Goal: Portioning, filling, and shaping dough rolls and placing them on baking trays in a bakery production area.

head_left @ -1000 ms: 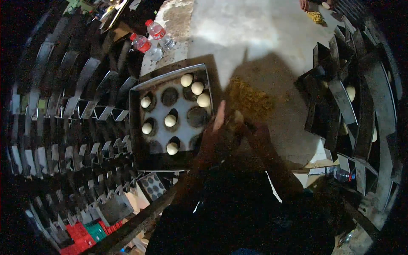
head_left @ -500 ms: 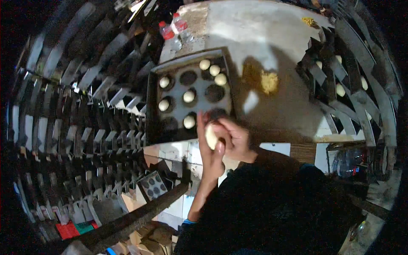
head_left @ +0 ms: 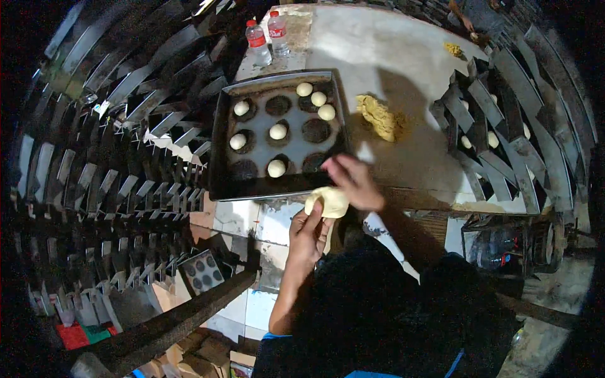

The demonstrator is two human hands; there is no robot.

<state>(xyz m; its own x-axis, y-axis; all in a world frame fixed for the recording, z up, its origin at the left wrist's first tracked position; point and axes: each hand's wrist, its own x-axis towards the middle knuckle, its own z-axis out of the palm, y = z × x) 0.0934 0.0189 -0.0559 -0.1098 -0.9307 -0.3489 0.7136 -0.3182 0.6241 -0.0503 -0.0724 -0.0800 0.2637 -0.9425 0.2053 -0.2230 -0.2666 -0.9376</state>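
My left hand (head_left: 307, 236) pinches a flattened round of pale dough (head_left: 328, 203) just off the near edge of the baking tray (head_left: 217, 135). Right above the dough is my right hand (head_left: 358, 184), smeared by motion near the tray's front right corner; its fingers are too blurred to read. In the tray lie several pale dough balls (head_left: 278, 131), most on dark round spots, with three bunched at the far right corner. Beside the tray on the right, a yellow crumbly mass (head_left: 378, 120) rests on the worktable (head_left: 353, 38).
Two water bottles (head_left: 257, 43) with red caps stand behind the tray. Stacked dark trays (head_left: 485, 107) at the right hold more dough balls. Tall tray stacks (head_left: 82, 170) fill the left side. At the far right, another person's hand (head_left: 467, 24) is near a smaller yellow heap (head_left: 453, 49).
My hands, close together around the dough before, have come apart. The dough now shows as a flat round in my left hand, while my right hand has shifted up and right.
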